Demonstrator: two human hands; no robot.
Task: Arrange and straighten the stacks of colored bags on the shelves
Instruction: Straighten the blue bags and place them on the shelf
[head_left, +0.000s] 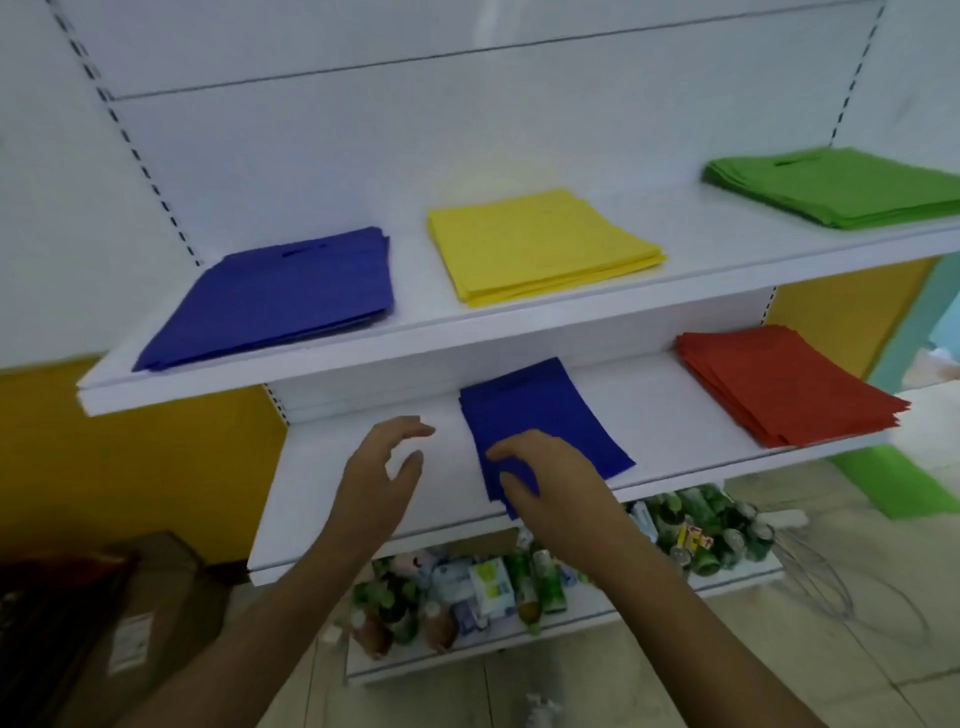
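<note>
While the left hand (387, 467) hovers with fingers spread above the lower shelf (332, 499), the right hand (540, 478) rests on a blue bag (535, 415) there, fingers curled at its near edge; red bags (784, 384) lie alongside.

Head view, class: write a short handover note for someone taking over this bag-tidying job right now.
Left hand: open, above the lower shelf, holding nothing.
Right hand: fingers on the near end of the small blue stack, mid lower shelf.
Upper shelf: large blue stack left, yellow stack middle, green stack right. Red stack lies on the lower shelf, right.
Done: yellow and green look fairly square.
Left: the small blue stack lies skewed; large blue and red edges look fanned.
</note>
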